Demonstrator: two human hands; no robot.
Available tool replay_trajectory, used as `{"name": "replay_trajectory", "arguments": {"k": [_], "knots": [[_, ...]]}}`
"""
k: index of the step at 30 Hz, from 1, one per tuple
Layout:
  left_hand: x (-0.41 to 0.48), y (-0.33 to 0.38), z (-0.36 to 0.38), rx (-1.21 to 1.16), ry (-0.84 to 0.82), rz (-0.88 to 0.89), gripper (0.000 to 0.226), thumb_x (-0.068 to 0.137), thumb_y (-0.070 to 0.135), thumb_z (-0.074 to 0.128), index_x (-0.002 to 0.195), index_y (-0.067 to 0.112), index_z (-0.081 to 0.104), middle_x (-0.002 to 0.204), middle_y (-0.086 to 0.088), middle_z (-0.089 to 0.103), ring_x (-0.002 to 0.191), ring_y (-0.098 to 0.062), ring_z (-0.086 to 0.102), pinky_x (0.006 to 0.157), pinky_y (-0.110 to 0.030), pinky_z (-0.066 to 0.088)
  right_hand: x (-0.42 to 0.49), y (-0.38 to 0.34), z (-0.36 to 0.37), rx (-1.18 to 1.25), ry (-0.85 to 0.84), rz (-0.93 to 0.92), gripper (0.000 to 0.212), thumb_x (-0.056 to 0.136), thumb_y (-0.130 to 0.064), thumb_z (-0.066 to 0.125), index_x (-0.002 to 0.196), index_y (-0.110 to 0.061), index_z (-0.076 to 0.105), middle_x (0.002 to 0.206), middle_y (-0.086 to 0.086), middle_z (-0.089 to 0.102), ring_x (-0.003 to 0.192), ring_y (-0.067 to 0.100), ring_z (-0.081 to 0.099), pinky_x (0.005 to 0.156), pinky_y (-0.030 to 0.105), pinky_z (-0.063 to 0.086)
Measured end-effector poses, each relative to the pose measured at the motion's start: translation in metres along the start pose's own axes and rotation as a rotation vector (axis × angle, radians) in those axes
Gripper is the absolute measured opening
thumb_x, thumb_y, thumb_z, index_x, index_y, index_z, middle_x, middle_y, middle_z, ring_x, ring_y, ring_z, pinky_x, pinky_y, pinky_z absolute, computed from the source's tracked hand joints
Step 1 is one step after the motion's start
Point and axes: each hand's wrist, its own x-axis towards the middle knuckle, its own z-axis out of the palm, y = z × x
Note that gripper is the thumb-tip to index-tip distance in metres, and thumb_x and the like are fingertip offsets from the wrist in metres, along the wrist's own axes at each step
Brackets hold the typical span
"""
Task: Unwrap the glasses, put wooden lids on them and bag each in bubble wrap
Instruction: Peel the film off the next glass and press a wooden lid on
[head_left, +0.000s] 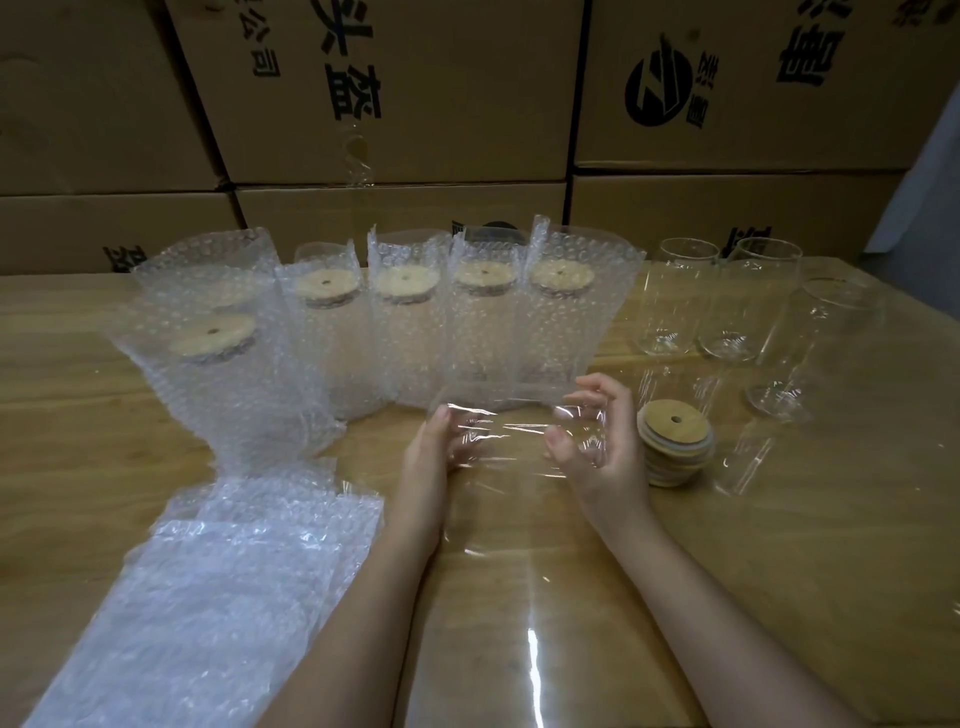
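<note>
Over the table, the glass lies left-to-right, my left hand and right hand half-curled round its ends.

Left hand, right hand around clear wrap

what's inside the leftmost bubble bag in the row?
A round wooden lid with a centre hole shows through the leftmost bubble bag. Below it the bubbles blur everything, so what the lid sits on cannot be made out.
</note>
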Motion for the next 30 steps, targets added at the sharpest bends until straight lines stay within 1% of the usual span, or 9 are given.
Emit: {"name": "replay_trajectory", "arguments": {"k": [4,7,10,12,17,22,25,28,30], "knots": [[0.001,0.001,-0.004,-0.050,0.072,0.023,0.027,0.101,0.031,0.039,0.115,0.021,0.059,0.101,0.007,0.073,0.086,-0.006,0.068,0.063,-0.018,0.053,-0.002,0.000,0.002,-0.058,-0.077,0.008,0.051,0.063,-0.047,0.064,0.110,-0.035,0.047,0.105,0.002,0.053,0.096,0.008,0.054,0.061,0.021,0.051],[0.003,-0.001,-0.007,-0.026,0.089,0.031,0.026,0.102,0.032,0.038,0.121,0.027,0.056,0.117,0.011,0.068,0.104,0.000,0.064,0.072,-0.015,0.052,-0.004,0.003,0.006,-0.129,-0.055,-0.021,0.054,0.063,-0.049,0.066,0.111,-0.038,0.045,0.111,0.005,0.052,0.104,0.015,0.054,0.062,0.018,0.051],[0.003,-0.003,-0.009,-0.070,0.078,-0.022,0.022,0.101,0.030,0.043,0.117,0.029,0.057,0.126,0.005,0.063,0.115,-0.007,0.060,0.091,-0.025,0.052,-0.007,0.007,0.006,-0.242,-0.016,-0.142,0.056,0.067,-0.046,0.069,0.116,-0.040,0.042,0.116,0.000,0.049,0.108,0.011,0.052,0.066,0.022,0.055],[0.003,-0.005,-0.009,-0.100,0.059,-0.051,0.021,0.098,0.026,0.048,0.117,0.027,0.057,0.125,0.004,0.064,0.115,-0.008,0.060,0.096,-0.028,0.049,-0.007,0.010,0.006,-0.274,0.021,-0.195,0.058,0.069,-0.044,0.070,0.118,-0.040,0.040,0.118,0.000,0.048,0.108,0.010,0.052,0.068,0.025,0.056],[0.002,-0.009,-0.005,-0.040,0.002,-0.026,0.027,0.097,0.013,0.052,0.119,0.026,0.057,0.112,0.018,0.069,0.108,0.002,0.062,0.081,-0.015,0.051,-0.002,0.014,0.003,-0.182,0.129,-0.165,0.057,0.071,-0.044,0.070,0.120,-0.041,0.041,0.122,0.005,0.049,0.110,0.004,0.051,0.068,0.023,0.054],[0.002,-0.007,-0.005,-0.039,0.019,-0.035,0.019,0.099,0.023,0.049,0.112,0.023,0.063,0.109,0.006,0.071,0.107,-0.010,0.065,0.084,-0.023,0.052,-0.003,0.013,0.007,-0.077,0.075,-0.087,0.056,0.069,-0.043,0.072,0.118,-0.041,0.043,0.125,0.005,0.049,0.113,0.003,0.050,0.070,0.016,0.052],[0.004,-0.003,-0.002,-0.054,0.037,-0.073,0.022,0.097,0.034,0.047,0.107,0.022,0.062,0.101,0.010,0.072,0.102,-0.011,0.067,0.076,-0.021,0.051,-0.003,0.010,0.009,-0.001,0.048,-0.053,0.054,0.068,-0.043,0.071,0.116,-0.042,0.046,0.119,-0.005,0.052,0.111,0.000,0.052,0.068,0.011,0.049],[0.003,0.004,-0.002,-0.197,0.002,-0.125,0.042,0.078,0.046,0.057,0.106,0.016,0.061,0.098,0.001,0.071,0.085,-0.014,0.070,0.066,-0.021,0.053,-0.003,0.007,0.005,-0.003,0.003,-0.043,0.051,0.066,-0.046,0.070,0.111,-0.055,0.048,0.113,-0.006,0.057,0.112,0.016,0.057,0.068,0.018,0.050],[0.001,0.008,-0.004,-0.282,-0.008,-0.129,0.040,0.076,0.040,0.065,0.108,0.016,0.061,0.097,0.000,0.071,0.080,-0.016,0.070,0.063,-0.023,0.055,-0.004,0.005,0.004,-0.016,-0.022,-0.039,0.052,0.066,-0.047,0.069,0.114,-0.050,0.049,0.113,-0.005,0.059,0.111,0.022,0.059,0.070,0.024,0.052]]}}
